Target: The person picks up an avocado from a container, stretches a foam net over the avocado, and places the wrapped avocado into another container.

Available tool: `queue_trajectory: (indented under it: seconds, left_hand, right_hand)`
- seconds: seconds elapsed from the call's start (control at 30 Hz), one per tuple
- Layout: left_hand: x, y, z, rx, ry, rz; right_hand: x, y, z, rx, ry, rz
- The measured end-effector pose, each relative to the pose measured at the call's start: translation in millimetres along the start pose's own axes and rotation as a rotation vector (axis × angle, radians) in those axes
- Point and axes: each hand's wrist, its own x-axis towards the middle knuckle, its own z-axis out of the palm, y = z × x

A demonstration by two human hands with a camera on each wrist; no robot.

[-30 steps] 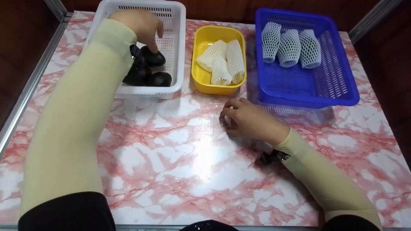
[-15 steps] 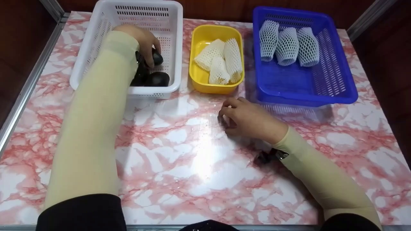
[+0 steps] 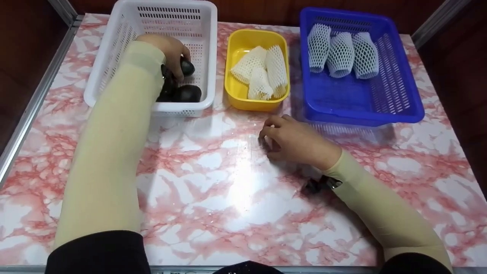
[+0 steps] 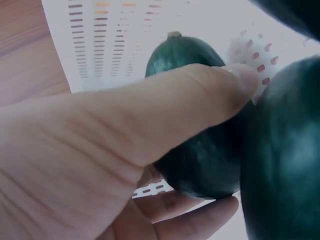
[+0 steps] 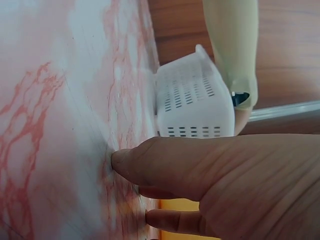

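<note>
Holding vegetable (image 4: 206,162), fingers (image 4: 200,220) inside basket rim (image 3: 212,57).

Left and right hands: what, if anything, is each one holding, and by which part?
The left hand holds a dark green fruit by its body, between thumb and fingers, stem end uncovered. The right hand holds nothing.

marbled table (image 3: 198,213), brown walls (image 3: 258,12), metal trim (image 3: 40,91)
</note>
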Motion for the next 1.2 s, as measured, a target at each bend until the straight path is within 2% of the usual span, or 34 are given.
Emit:
queue_trajectory:
  seconds: [0.1,0.33,0.57,0.67,0.9,1.07,1.2]
  left_hand:
    - [-0.5,1.6,0.0,-0.030,0.029,-0.006]
    - [-8.3,5.7,4.7,-0.088,0.161,0.004]
    - [-20.6,3.1,7.3,-0.039,0.237,0.029]
    - [-30.0,7.3,8.5,-0.051,0.276,0.034]
    - [-56.9,31.1,8.9,-0.027,0.402,0.032]
    - [-75.0,57.5,8.6,0.002,0.448,0.033]
    - [-89.9,79.6,13.2,-0.013,0.479,0.068]
  right_hand:
    - [-0.2,1,0,0.003,-0.001,0.000]
    - [1.5,0,1,0.014,-0.003,0.004]
    - [0.5,1,2,0.028,0.020,-0.014]
    - [0.0,3,1,0.045,0.007,-0.005]
    - [0.6,9,-3,0.115,-0.030,0.007]
    - [-0.8,13,-5,0.145,-0.014,0.010]
    - [-0.7,14,-6,0.161,0.001,0.024]
